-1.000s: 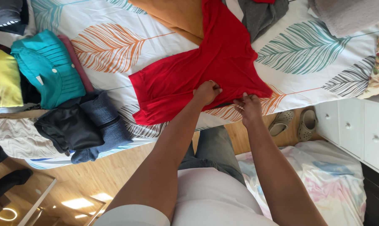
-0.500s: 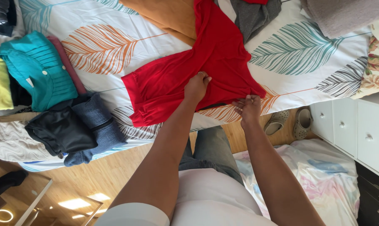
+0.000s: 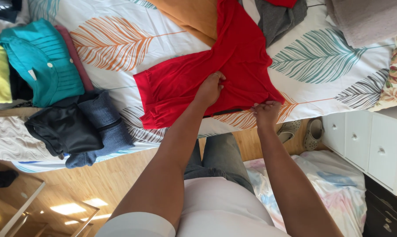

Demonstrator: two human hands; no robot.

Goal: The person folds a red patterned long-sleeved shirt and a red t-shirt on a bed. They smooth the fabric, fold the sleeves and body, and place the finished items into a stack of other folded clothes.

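Red shirt (image 3: 233, 66) flat on bed | left hand (image 3: 211, 87) pinches mid-fabric | right hand (image 3: 266, 112) grips hem corner | keep hem taut, edges aligned

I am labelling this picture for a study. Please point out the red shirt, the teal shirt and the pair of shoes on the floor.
red shirt (image 3: 185, 83): head view, on its spread left part.
teal shirt (image 3: 42, 61): head view, on its pleated front.
pair of shoes (image 3: 313, 133): head view, on the right shoe.
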